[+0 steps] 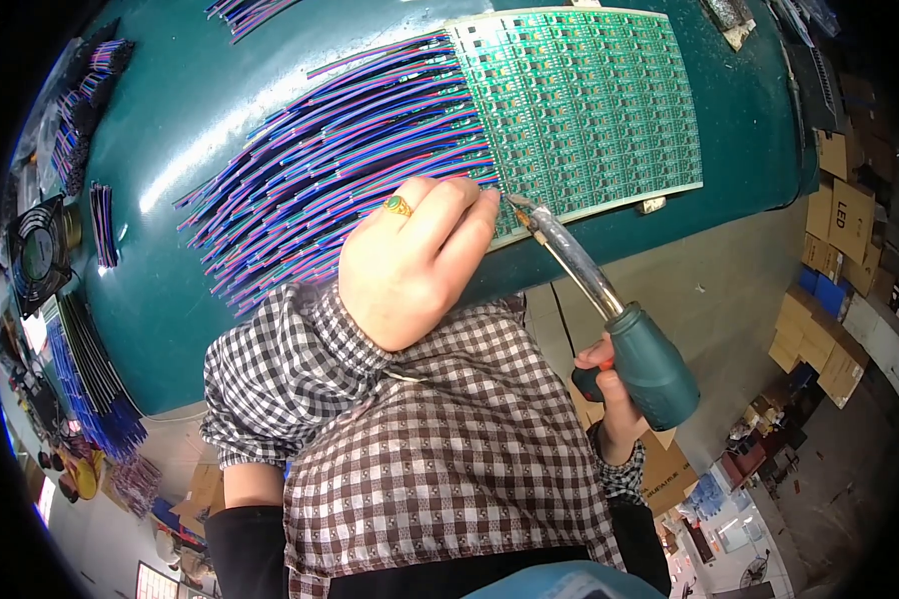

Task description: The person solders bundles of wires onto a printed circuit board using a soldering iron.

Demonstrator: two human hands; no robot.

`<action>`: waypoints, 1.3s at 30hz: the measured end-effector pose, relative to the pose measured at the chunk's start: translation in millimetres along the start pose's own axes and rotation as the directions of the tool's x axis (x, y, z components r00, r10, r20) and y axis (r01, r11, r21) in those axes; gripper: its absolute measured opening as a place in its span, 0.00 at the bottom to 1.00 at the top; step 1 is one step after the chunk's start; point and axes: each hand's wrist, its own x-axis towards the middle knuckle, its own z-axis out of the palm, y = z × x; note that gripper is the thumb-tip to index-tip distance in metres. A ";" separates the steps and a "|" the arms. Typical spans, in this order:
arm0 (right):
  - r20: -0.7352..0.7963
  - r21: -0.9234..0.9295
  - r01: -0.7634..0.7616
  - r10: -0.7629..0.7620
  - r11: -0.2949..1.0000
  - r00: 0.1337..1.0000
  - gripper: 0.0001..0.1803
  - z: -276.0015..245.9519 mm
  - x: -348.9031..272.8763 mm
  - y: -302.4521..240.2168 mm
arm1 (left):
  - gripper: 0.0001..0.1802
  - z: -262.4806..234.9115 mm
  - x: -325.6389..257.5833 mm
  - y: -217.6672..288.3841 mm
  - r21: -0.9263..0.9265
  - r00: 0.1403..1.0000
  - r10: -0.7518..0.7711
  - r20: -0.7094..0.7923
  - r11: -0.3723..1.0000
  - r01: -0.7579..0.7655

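Currently the left hand [410, 265] rests palm-down on the ribbon wires [340, 160], fingertips [484, 205] pressing at the lower left corner of the green circuit board panel [584, 105]; its grip is flat, enclosing nothing. Right of those fingertips, the soldering iron [609, 319] tip meets the panel edge. The right hand [609, 384] grip is closed around the iron's teal handle, below the teal surface [220, 80]. A small fan [38, 255] sits far left.

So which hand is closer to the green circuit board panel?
Left. The left hand rests with its fingers at the green circuit board panel edge. The right hand is below, off the table, holding the soldering iron.
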 end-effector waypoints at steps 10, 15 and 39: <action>-0.019 0.018 0.047 -0.046 0.999 0.999 0.21 1.0 2.5 -3.3 | 0.17 0.0 -1.7 -0.2 0.011 1.000 -0.004 -0.015 1.000 0.004; -0.066 0.039 0.039 -0.037 0.998 0.997 0.22 3.4 2.9 -7.3 | 0.17 0.3 -0.2 1.2 0.006 1.000 -0.005 0.003 1.000 0.005; -0.346 0.363 0.124 0.010 0.923 0.938 0.27 -6.5 40.2 -8.7 | 0.18 -65.9 5.8 4.9 -0.149 0.958 -0.281 0.060 0.946 0.287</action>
